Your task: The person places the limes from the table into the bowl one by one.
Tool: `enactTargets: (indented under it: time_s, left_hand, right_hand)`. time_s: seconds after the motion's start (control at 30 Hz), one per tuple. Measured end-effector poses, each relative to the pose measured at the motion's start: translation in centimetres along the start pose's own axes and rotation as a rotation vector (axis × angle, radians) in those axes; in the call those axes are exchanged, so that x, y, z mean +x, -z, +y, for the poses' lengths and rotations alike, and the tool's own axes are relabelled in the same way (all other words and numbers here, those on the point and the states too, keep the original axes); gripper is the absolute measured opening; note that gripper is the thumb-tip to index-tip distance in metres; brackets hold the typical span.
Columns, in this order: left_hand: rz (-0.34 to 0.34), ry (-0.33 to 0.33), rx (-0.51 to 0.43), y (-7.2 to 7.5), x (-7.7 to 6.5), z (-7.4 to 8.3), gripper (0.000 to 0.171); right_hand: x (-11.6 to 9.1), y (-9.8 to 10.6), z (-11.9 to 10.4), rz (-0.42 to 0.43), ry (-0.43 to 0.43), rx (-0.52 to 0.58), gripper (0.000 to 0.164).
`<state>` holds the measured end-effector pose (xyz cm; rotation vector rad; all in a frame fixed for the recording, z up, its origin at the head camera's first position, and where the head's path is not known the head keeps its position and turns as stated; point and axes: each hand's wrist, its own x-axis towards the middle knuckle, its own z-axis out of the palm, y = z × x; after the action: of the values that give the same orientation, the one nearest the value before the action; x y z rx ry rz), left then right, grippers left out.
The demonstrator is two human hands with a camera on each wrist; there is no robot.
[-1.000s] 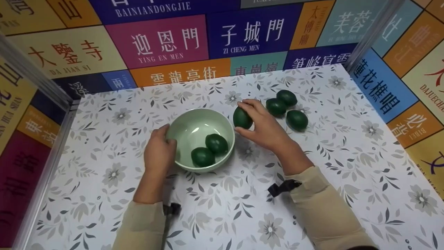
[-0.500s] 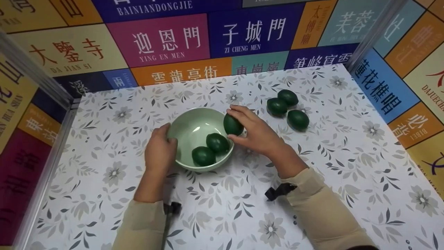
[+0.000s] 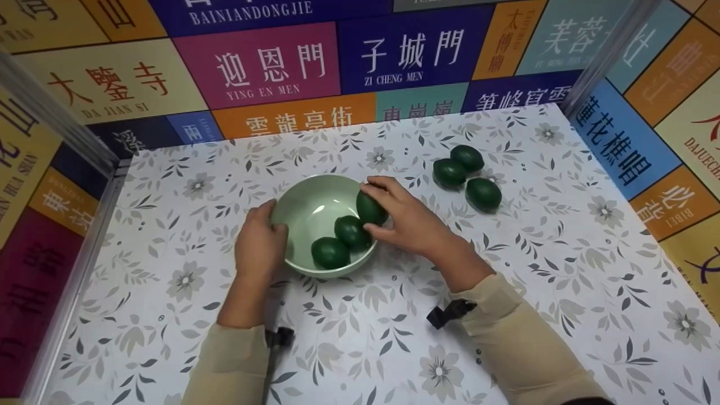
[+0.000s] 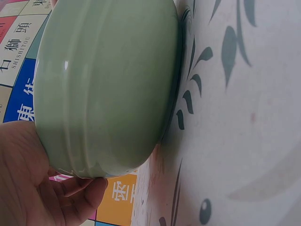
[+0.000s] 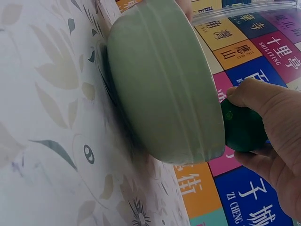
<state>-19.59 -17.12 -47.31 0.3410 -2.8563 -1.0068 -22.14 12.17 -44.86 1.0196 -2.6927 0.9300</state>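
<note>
A booth-like nook is seen here, walled in on three sides! Bright panels (image 3: 270,64) are covered with Chinese characters and romanised names, "YING EN MEN" among them; the corners are edged with metal-looking strips (image 3: 93,146), and a table (image 3: 360,349) topped in grey floral print is enclosed between. Whether shop, lab or exhibition, it cannot be told.

Six green fruits (image 3: 484,194), one bowl (image 3: 304,211)
</note>
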Motion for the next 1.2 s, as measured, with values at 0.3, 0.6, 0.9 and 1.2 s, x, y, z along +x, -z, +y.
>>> enactTargets:
  time_s: [0.3, 0.6, 0.9, 1.2]
  left_hand:
    - [0.004, 0.003, -0.001, 0.0, 0.1, -0.1, 0.057]
    - [0.001, -0.004, -0.014, 0.1, 0.0, -0.1, 0.057]
    - [0.007, 0.010, -0.020, -0.1, 0.0, -0.1, 0.057]
    - [0.007, 0.005, -0.014, 0.0, 0.1, -0.2, 0.057]
  right_hand:
    - [0.2, -0.5, -0.3, -0.041, 0.019, -0.013, 0.066]
    - [0.6, -0.9, -0.5, -0.091, -0.030, -0.028, 0.064]
    - [1.1, -1.2, -0.7, -0.159, -0.039, -0.067, 0.063]
    - [1.5, -1.3, -0.7, -0.185, -0.036, -0.073, 0.064]
